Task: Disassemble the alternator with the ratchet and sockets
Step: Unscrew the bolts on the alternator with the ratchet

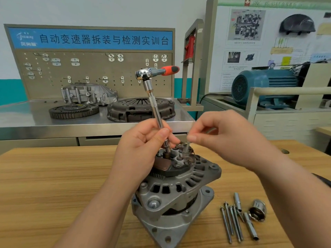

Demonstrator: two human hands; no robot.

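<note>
The alternator (175, 190) stands on the wooden table (53, 185). The left hand (141, 145) grips the extension bar (155, 106) of the ratchet (152, 72), whose orange handle points to 3 o'clock. The right hand (227, 138) pinches a thin metal pin (186, 147) over the alternator's top. Long bolts (231, 222) and sockets (258, 210) lie at its 4 o'clock.

A wooden desk (53, 176) fills the lower frame. Behind, upper left, a pegboard (89, 72) hangs under a blue banner (89, 39) against a white wall (107, 11).
</note>
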